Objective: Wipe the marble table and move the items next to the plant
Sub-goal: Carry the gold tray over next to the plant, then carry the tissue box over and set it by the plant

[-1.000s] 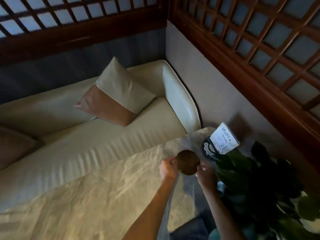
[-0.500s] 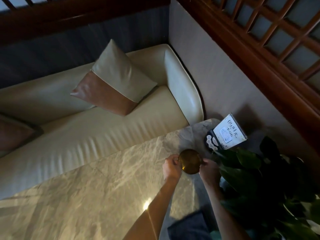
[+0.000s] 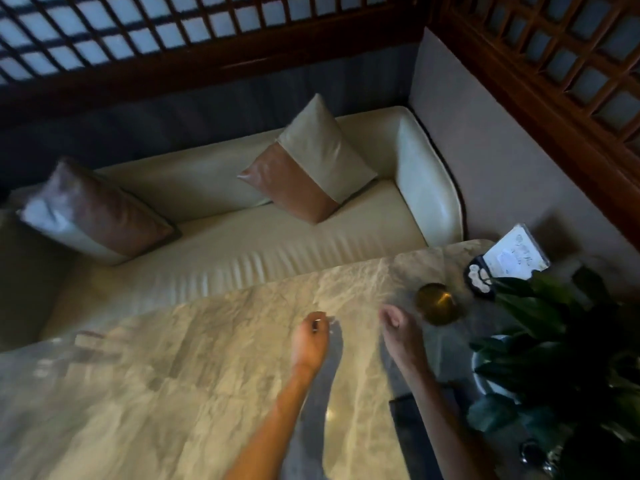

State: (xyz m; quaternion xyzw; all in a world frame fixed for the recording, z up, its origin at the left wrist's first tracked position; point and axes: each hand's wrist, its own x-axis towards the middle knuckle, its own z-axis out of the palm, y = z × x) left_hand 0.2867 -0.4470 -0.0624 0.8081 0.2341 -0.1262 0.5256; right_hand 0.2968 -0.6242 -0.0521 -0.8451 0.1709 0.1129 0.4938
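A round brass-coloured bowl stands on the marble table near its far right corner, just left of the leafy plant. Both my hands hover over the table and hold nothing. My right hand is a short way left of the bowl, fingers loosely curled. My left hand is further left, fingers also loosely bent. Behind the bowl a white sign card leans by a small dark object with white marks.
A cream sofa with two cushions runs along the table's far side. Wooden lattice screens close the corner behind and to the right. The plant's white pot and a dark cloth lie at the table's right edge.
Both hands held the brass bowl above the table; now it rests on the table by the plant and both hands have let go and drawn back to the left.
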